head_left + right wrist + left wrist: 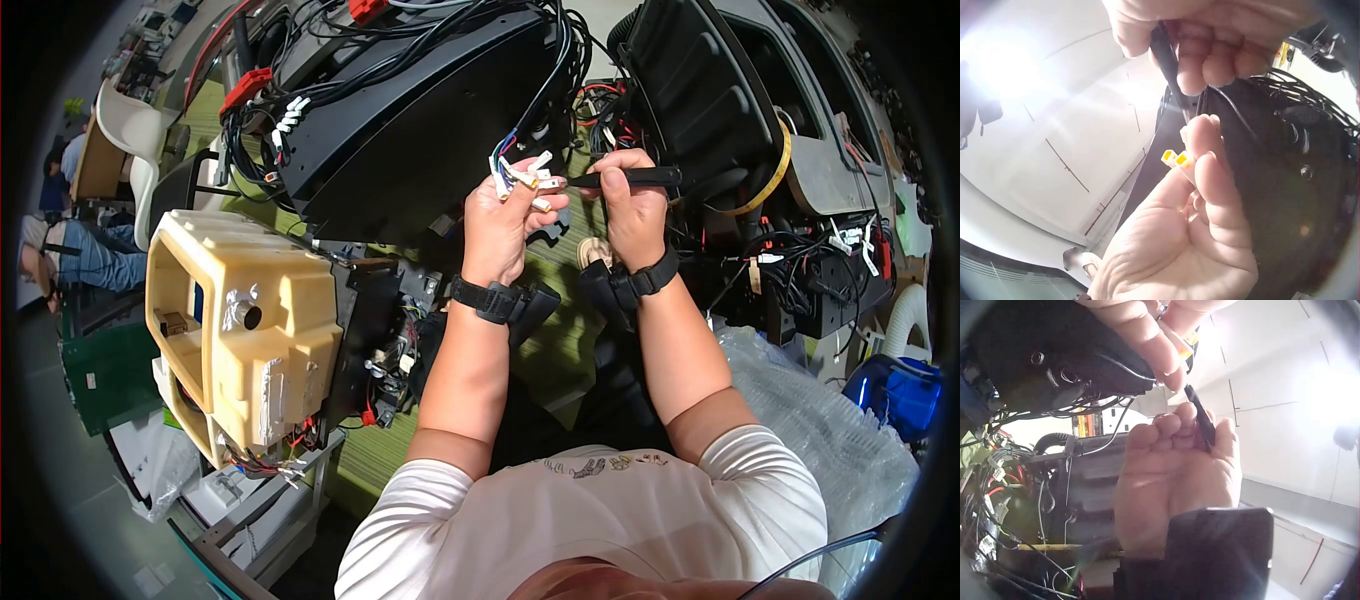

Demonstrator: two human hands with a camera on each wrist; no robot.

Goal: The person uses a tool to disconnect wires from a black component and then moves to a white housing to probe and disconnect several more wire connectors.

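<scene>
My left hand [497,238] pinches a bunch of small white wire connectors [543,183], fed by thin wires from above. In the right wrist view, two connectors [1181,160] show yellow inserts beside the left fingers. My right hand [637,215] grips a slim black pen-like tool [650,178], its narrow end pointing at the connectors. The left wrist view shows the tool [1201,417] between right thumb and fingers, its tip right at the left fingertips. Fingers partly hide the tip and the held connectors; I cannot tell what kind of tool it is.
A large black panel [400,130] with cable bundles stands ahead. At left is a cream molded housing [290,330]; a ribbed black panel [690,80] rises at right. More loose wiring [770,260] and bubble wrap [800,410] lie at right. A person [95,255] sits far left.
</scene>
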